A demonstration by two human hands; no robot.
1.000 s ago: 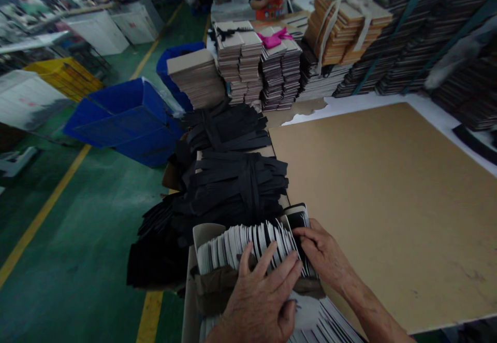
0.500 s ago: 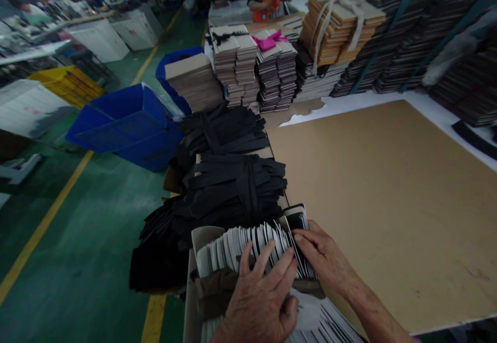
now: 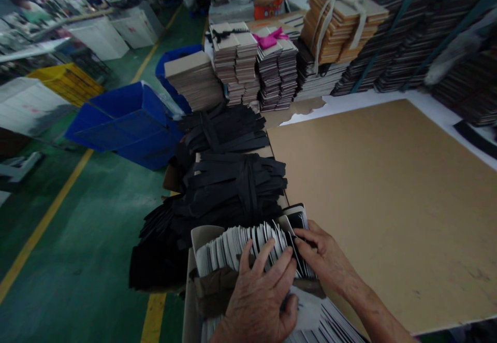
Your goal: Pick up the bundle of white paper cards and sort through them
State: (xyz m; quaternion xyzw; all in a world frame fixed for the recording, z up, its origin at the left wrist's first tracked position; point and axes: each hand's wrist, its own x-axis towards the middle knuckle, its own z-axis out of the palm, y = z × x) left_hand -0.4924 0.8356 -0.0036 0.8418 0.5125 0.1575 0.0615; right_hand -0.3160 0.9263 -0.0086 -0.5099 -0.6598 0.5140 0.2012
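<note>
A box (image 3: 189, 301) at the bottom centre holds a long row of thin white and black cards (image 3: 229, 248) standing on edge. My left hand (image 3: 261, 294) rests over the row with its fingers spread, the fingertips touching the card tops. At the row's right end, my right hand (image 3: 324, 255) has thumb and fingers at the dark cards, pressed against their edges; whether one is pinched is hard to see. Brown cloth or paper (image 3: 215, 291) lies across the box beside my left hand. More cards (image 3: 330, 325) stand nearer the bottom edge.
Bundles of black strips (image 3: 236, 185) lie beyond the box. A brown board (image 3: 380, 193) covers the table at right. Stacked cards (image 3: 235, 58) and a tied tan stack (image 3: 341, 22) stand behind, near a person in an orange apron (image 3: 267, 1). Blue bins (image 3: 128, 125) stand at left.
The fingers of my right hand have shifted slightly at the dark cards, and a gap between cards there shows more black. My left hand has stayed in place.
</note>
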